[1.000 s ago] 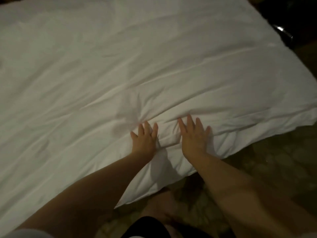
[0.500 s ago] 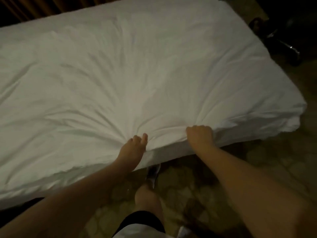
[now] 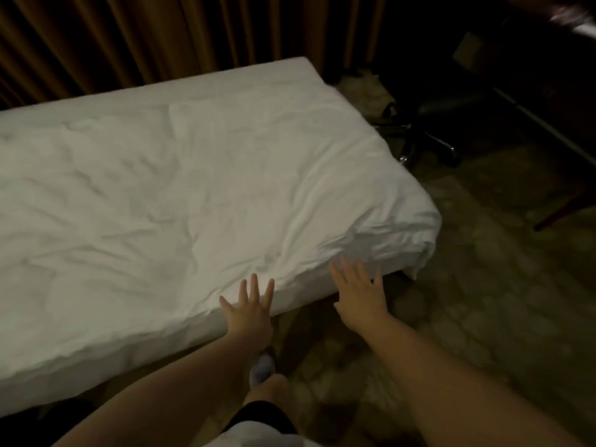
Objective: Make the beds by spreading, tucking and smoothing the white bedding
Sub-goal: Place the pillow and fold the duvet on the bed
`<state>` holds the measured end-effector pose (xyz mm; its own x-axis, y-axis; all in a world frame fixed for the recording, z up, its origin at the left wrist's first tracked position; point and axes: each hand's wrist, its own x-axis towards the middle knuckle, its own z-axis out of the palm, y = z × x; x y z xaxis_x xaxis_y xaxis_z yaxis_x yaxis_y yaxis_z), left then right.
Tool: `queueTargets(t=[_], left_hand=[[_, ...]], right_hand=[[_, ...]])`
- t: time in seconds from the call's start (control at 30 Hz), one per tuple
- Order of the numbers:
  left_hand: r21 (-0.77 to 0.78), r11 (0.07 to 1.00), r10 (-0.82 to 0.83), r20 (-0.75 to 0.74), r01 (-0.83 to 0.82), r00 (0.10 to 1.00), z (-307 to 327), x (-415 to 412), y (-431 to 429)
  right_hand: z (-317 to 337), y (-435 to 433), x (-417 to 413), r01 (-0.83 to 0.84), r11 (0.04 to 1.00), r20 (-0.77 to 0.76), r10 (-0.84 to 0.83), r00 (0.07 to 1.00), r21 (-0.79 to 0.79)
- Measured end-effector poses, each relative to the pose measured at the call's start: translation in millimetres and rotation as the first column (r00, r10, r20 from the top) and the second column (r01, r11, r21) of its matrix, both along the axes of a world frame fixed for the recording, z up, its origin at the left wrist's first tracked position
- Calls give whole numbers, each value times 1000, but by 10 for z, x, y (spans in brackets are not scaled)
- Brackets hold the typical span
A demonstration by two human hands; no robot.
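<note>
A low rectangular bed (image 3: pixel 303 300) stands on dim mottled carpet (image 3: pixel 490 304). A creased white fabric duvet (image 3: pixel 193 188) covers its whole top, hanging over the near edge and bunched at the right corner.

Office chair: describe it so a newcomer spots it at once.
Find the white bed filling the left of the view, then look past its far right corner. The office chair stands there in shadow, alone in having splayed black legs.

No text, label, brand or number can be read. The crumpled white cloth bedding (image 3: pixel 193 195) is plain; all beyond it is too dark to tell.
</note>
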<state>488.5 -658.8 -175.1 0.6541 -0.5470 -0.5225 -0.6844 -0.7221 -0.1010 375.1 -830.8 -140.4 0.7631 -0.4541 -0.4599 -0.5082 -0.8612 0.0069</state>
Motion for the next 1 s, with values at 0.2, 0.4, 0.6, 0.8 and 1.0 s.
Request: queueTargets(t=[0.2,0.4,0.6,0.8,1.0], left_hand=[[-150,969,-197,11,196,980,69,-101,-1173],[-121,956,-274,-29,269,961,-350,51,-2370],[59,894,-447,77,444,891,-1007,431,-3339],[-117,922,-380,-90,369,921,-839,585,-4043],[-200,851,-525,-295,486,798,-553,-105,-3881]], right_hand=[[-107,-708,-311,222,975,2,-222,975,-15],[-611,-1771,-129,316,948,14,-316,949,-25],[-1418,-2796,624,263,964,33,-264,964,31],[-1448,-3903,872,260,954,-38,-257,966,148],[-1286,-3679,-243,-18,978,-223,66,973,210]])
